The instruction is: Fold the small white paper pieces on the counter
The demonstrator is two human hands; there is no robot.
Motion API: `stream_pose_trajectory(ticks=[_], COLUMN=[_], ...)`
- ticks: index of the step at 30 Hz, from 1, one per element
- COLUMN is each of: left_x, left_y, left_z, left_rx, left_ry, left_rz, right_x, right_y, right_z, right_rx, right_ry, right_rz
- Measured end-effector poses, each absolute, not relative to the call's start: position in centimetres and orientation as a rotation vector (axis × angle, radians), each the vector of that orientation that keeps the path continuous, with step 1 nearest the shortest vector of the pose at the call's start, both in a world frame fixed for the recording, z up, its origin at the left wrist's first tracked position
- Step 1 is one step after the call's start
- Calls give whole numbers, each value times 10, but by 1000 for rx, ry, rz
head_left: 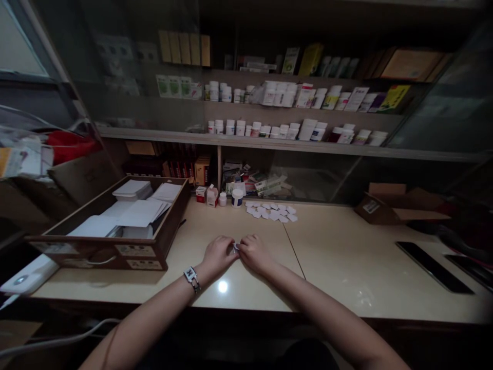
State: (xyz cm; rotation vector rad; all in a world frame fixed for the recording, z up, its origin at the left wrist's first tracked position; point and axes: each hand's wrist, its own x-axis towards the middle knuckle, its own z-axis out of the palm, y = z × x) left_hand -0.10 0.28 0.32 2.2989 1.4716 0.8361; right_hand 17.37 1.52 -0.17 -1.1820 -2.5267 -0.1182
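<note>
My left hand (216, 255) and my right hand (254, 253) meet knuckle to knuckle on the beige counter (339, 257), fingers curled in. Between the fingertips they pinch a small white piece of paper (235, 247), mostly hidden by the fingers. A watch sits on my left wrist. Beyond the hands, several small folded white paper packets (271, 211) lie scattered on the counter. A white jar (237, 198) and small medicine boxes (207, 195) stand behind them.
A wooden drawer (115, 250) filled with white paper sheets rests on the counter at left. Shelves of white bottles (292, 129) line the back. An open cardboard box (389, 208) sits at right, and a dark phone (433, 267) lies near the right edge.
</note>
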Motion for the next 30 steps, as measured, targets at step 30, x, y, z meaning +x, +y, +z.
stream_pose_trajectory(ticks=[30], left_x=[-1], left_y=[20], left_z=[0], left_rx=[2248], left_ry=[1575], left_rz=[849], right_x=[158], right_y=[31], right_z=[2], right_rx=[-1550], right_ry=[-2188], right_rz=[412])
